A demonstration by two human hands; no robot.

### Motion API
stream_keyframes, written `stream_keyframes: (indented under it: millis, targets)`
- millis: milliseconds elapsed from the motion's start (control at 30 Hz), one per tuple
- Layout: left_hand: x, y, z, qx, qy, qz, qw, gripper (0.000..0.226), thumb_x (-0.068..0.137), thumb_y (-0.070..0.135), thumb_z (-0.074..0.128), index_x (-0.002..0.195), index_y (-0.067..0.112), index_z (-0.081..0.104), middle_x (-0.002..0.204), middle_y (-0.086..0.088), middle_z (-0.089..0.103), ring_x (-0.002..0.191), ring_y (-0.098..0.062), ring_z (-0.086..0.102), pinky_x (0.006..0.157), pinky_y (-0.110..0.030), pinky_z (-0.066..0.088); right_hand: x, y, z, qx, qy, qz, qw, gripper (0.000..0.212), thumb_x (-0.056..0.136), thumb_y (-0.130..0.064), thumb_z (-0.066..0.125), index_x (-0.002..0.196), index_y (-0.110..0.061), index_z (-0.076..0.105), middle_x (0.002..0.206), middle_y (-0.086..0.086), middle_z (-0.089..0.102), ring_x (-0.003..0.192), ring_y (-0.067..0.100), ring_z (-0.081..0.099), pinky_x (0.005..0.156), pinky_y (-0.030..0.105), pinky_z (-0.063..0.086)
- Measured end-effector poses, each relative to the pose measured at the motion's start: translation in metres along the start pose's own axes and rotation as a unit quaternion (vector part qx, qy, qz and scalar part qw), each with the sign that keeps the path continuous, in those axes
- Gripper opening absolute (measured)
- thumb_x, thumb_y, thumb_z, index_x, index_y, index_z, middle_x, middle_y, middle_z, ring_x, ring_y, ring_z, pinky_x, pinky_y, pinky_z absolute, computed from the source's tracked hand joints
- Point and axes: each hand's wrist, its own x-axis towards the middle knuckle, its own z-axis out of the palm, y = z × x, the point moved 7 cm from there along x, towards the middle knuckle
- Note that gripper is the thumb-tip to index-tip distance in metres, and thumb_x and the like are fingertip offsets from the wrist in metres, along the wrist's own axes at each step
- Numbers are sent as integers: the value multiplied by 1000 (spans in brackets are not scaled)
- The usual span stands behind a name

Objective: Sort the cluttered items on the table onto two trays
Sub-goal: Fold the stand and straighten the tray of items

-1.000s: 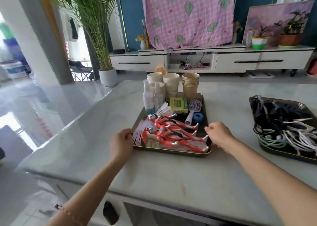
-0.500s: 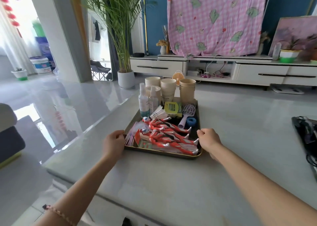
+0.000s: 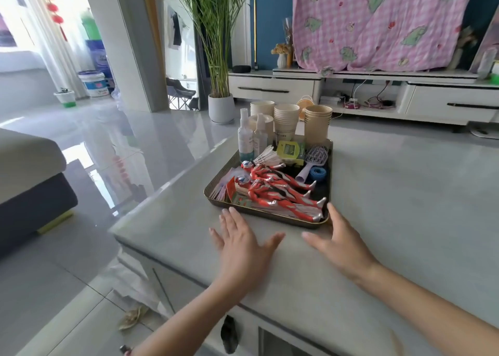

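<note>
I see a glossy grey floor [image 3: 89, 142] catching daylight from the window [image 3: 13, 23] at left. A low white cabinet [image 3: 272, 89] lines the blue wall [image 3: 272, 26], a potted palm [image 3: 219, 58] beside it.

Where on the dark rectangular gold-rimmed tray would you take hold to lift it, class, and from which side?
Probably the dark rectangular gold-rimmed tray by the raised rim of its left and right sides, one hand from each side, grip midway along: stacked paper cups stand upright at its far end, so a level two-handed lift seems safest.
</note>
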Motion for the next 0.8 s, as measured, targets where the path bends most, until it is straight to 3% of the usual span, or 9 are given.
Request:
stream_keyframes:
  millis: [33,133,400,633,800]
  targets:
    - [1,3,2,1,4,-1,1000,108,82,69,39,145,1,-16,155,-14,-18,142,-22,-20,111,-40,-19,0,0,-2,-34,23,-2,999,76,86,-21,66,148,-9,23,150,6,34,138,20,31,106,22,25]
    - [8,6,4,4,13,-16,1000,113,79,74,38,145,-1,-15,155,-16,-15,143,-23,-18,112,-44,-18,4,1,-4,-36,82,1,996,72,84,-26,68,145,-10,32,142,10,46,131,24,43,101,26,34]
    - [53,11,-2,-25,93,-41,994,113,78,72,43,145,3,-17,155,-16,-16,144,-22,-16,113,-47,-12,55,1,9,-36,102,47,993,62,79,-35,70,133,-15,46,125,7,60,117,29,54,96,38,43]
    - [117,12,-10,10,105,-50,993,114,73,76,47,149,5,-1,157,-14,-5,146,-21,-1,112,-53,-4,113,-14,16,-159,94,81,979,67,87,-51,55,143,-23,32,135,6,52,126,25,46,99,33,37]
    - [164,7,-17,5,143,-46,989,107,68,78,51,149,16,17,158,-8,7,145,-19,9,113,-53,0,156,-14,23,-186,43,91,977,58,95,-52,35,148,-32,20,144,5,42,136,21,31,109,35,22]
